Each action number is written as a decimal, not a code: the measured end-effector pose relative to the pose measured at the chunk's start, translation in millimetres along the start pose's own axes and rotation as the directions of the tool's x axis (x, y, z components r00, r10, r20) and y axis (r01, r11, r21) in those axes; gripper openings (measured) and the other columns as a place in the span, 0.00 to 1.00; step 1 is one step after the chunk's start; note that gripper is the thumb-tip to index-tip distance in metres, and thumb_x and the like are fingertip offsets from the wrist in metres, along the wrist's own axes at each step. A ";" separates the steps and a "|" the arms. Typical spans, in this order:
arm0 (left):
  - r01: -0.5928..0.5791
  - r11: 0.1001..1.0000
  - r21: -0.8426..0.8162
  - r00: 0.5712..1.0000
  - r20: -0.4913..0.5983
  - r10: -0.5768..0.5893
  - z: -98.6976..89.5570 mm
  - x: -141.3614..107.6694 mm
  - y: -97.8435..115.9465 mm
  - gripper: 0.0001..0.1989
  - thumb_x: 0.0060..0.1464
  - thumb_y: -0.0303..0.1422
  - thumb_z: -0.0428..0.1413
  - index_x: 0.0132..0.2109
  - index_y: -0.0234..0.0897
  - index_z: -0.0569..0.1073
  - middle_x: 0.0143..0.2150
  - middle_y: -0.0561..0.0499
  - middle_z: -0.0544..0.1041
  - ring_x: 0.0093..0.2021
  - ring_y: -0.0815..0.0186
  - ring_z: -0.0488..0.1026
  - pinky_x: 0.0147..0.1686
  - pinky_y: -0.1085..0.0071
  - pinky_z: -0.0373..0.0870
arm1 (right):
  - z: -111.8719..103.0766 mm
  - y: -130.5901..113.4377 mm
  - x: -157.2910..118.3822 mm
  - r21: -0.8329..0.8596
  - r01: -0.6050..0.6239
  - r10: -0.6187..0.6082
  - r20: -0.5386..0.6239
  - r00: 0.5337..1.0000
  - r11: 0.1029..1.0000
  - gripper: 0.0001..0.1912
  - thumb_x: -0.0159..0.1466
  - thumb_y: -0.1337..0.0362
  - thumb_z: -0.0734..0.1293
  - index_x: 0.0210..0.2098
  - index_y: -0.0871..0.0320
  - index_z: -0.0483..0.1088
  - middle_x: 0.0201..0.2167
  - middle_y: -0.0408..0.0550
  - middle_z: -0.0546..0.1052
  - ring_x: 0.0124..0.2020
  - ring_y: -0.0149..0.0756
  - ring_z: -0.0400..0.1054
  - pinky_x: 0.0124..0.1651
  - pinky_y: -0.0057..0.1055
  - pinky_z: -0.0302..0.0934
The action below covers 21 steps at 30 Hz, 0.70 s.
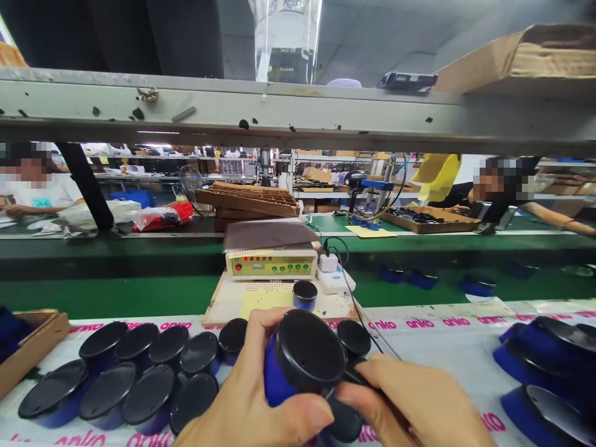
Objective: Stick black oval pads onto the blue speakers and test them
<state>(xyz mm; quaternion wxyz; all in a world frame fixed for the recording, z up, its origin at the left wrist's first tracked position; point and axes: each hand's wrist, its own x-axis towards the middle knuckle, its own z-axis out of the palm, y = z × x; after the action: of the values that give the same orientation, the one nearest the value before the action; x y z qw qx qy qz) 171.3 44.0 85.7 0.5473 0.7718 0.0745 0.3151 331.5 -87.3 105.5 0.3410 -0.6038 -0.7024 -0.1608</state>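
My left hand [261, 379] is wrapped round a blue round device with a black top [310, 344], raised above the worktop and tilted so its top faces me. In my right hand [410, 391], thumb and fingers pinch a black cable end [356, 375], which meets the device's right side. Whether it is plugged in I cannot tell. Like devices [149, 397] stand in rows at the left, black tops up. Another small one [305, 295] stands behind the held device, and a few show partly hidden beside and below it.
A control box with buttons [271, 266] and a white power strip [335, 279] with cables sit ahead. More blue devices [544, 366] are piled at right. A cardboard box [41, 335] stands left. Blue devices lie on the green belt [153, 295]. A metal shelf [209, 108] crosses overhead. Two people sit opposite.
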 end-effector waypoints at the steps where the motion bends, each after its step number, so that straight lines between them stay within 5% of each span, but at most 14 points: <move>1: -0.081 0.985 0.153 0.996 -0.030 0.087 -2.3 0.1 0.2 0.32 0.52 0.51 0.56 0.58 0.50 0.52 0.54 0.48 0.66 0.50 0.60 0.70 0.45 0.67 0.70 | 1.0 1.9 2.8 0.083 -0.039 0.036 0.041 0.999 0.996 0.12 0.68 0.64 0.58 0.28 0.55 0.64 0.20 0.39 0.70 0.20 0.28 0.66 0.21 0.23 0.57; 3: -0.282 0.826 0.489 0.940 -0.033 0.340 -5.5 1.9 1.6 0.34 0.54 0.49 0.56 0.62 0.46 0.51 0.57 0.44 0.60 0.56 0.57 0.64 0.53 0.64 0.67 | 3.3 5.9 9.2 0.235 -0.102 0.069 0.147 0.987 0.967 0.06 0.68 0.67 0.57 0.35 0.55 0.64 0.27 0.40 0.73 0.26 0.28 0.69 0.28 0.21 0.62; 5: -0.428 0.546 0.720 0.820 0.056 0.569 -6.3 4.0 5.0 0.30 0.57 0.43 0.55 0.61 0.37 0.56 0.55 0.43 0.58 0.59 0.57 0.60 0.59 0.62 0.61 | 6.0 9.0 14.2 0.330 -0.110 0.045 0.198 0.979 0.938 0.06 0.67 0.69 0.57 0.38 0.53 0.62 0.31 0.40 0.72 0.31 0.27 0.70 0.32 0.19 0.63; 7: -0.507 0.315 0.802 0.696 0.166 0.699 -5.1 5.0 10.6 0.20 0.59 0.33 0.54 0.57 0.33 0.63 0.51 0.45 0.59 0.60 0.57 0.58 0.61 0.62 0.60 | 9.0 10.8 16.4 0.365 -0.076 0.012 0.175 0.985 0.928 0.07 0.67 0.71 0.57 0.37 0.51 0.61 0.30 0.39 0.71 0.33 0.27 0.70 0.34 0.18 0.63; 9: -0.554 0.208 0.806 0.616 0.228 0.754 -2.7 4.5 17.5 0.13 0.57 0.24 0.54 0.50 0.36 0.69 0.46 0.49 0.60 0.61 0.57 0.57 0.61 0.64 0.62 | 11.8 11.8 15.8 0.371 -0.042 -0.010 0.137 0.991 0.928 0.08 0.67 0.72 0.57 0.39 0.51 0.59 0.31 0.38 0.71 0.33 0.27 0.70 0.34 0.19 0.63; 15: -0.507 0.101 0.856 0.641 0.296 0.709 0.4 6.0 31.2 0.15 0.50 0.16 0.52 0.37 0.41 0.75 0.31 0.54 0.56 0.52 0.63 0.65 0.61 0.63 0.63 | 19.2 14.3 10.7 0.252 0.054 -0.067 0.043 0.997 0.966 0.08 0.67 0.72 0.55 0.37 0.52 0.57 0.27 0.39 0.70 0.26 0.29 0.68 0.29 0.22 0.63; 21: -0.549 -0.008 0.836 0.610 0.407 0.680 -8.8 9.7 32.2 0.16 0.55 0.16 0.49 0.37 0.40 0.74 0.38 0.53 0.62 0.43 0.71 0.66 0.61 0.60 0.62 | 22.7 15.4 10.4 0.191 0.104 -0.106 0.004 0.994 0.976 0.10 0.66 0.73 0.54 0.42 0.52 0.59 0.28 0.41 0.71 0.26 0.30 0.69 0.28 0.24 0.62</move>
<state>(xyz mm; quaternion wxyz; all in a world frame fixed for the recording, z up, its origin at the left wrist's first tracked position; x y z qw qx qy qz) 166.5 42.9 120.2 -0.1897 0.8618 -0.0774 0.4641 339.4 -61.8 93.3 0.3833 -0.5316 -0.7478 -0.1063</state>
